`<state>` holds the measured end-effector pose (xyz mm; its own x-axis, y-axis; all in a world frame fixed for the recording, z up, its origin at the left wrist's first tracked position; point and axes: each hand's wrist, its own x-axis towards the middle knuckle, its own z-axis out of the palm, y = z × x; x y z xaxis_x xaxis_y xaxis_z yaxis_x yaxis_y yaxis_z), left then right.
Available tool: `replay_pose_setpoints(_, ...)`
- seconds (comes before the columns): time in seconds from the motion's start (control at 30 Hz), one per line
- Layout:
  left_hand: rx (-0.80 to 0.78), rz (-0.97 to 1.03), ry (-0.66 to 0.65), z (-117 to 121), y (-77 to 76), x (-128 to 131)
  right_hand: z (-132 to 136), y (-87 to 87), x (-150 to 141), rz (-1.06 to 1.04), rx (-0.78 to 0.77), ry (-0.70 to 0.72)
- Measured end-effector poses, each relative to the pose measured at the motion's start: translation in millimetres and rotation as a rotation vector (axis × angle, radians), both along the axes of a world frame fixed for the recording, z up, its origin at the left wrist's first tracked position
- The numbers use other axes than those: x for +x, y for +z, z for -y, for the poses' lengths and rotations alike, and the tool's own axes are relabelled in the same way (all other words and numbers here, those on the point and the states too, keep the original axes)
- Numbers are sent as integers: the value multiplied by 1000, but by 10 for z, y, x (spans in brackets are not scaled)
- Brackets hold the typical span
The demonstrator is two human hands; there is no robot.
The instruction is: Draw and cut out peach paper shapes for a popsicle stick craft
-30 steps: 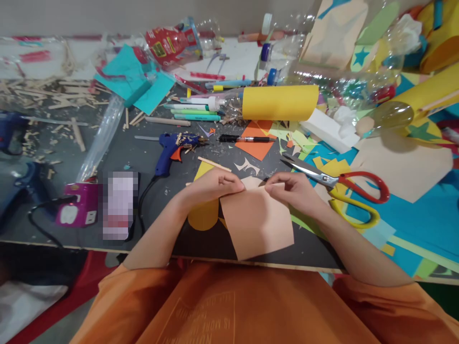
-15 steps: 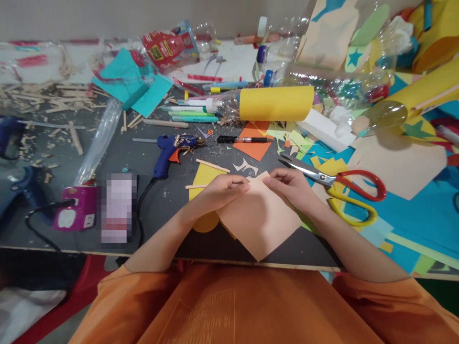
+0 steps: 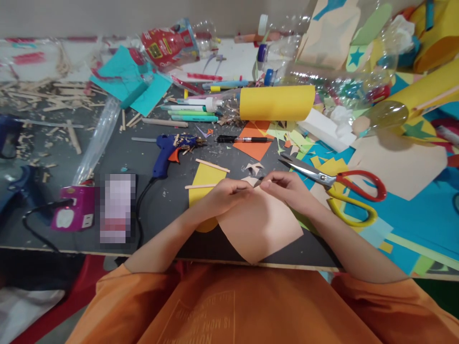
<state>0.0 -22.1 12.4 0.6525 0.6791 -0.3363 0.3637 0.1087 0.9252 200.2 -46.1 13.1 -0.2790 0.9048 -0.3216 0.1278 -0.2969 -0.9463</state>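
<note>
A sheet of pale peach paper point(image 3: 258, 227) hangs bowed between my hands, its lower corner near the table's front edge. My left hand point(image 3: 233, 193) pinches its upper left part. Close beside it, my right hand point(image 3: 285, 186) pinches the top edge between thumb and fingers. The fingertips of both hands almost meet, and the paper between them is partly hidden. Under my left forearm lies yellow paper point(image 3: 206, 174) with two thin wooden sticks point(image 3: 213, 166). Scissors point(image 3: 330, 179) with red and yellow handles rest just right of my right hand.
A blue glue gun point(image 3: 167, 150) lies left of my hands, its cord running past a phone point(image 3: 116, 208). Behind are a black pen point(image 3: 244, 139), a bottle wrapped in yellow paper point(image 3: 276, 103) and several markers. Blue paper point(image 3: 423, 215) and scraps cover the right side.
Both hands have come closer together at the top of the paper. The sheet now bows more, and a small pale scrap behind it looks shifted or differently turned.
</note>
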Motion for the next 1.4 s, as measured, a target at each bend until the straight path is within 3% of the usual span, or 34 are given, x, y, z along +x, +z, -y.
replay_pose_setpoints(0.17,35,17,-24,4,-44,-1,8,-14,-24,-2,-13,-13)
replay_pose_setpoints(0.37,14,-2,59,4,-6,6,10,-31,-50,33,-26,-98)
replay_pose_setpoints(0.53,9,-5,50,14,-5,-8,30,-28,-46,27,-50,-41)
replay_pose_setpoints(0.9,-6,-72,71,-35,56,-21,-13,23,25,37,16,-144)
replay_pose_setpoints(1.03,46,-95,123,-60,118,-43,-34,-22,82,48,114,-200)
replay_pose_setpoints(1.3,102,-117,301,-107,157,-126,-49,-57,107,41,128,-273)
replay_pose_setpoints(1.4,54,-80,350,-134,139,-144,-48,-54,117,54,134,-299)
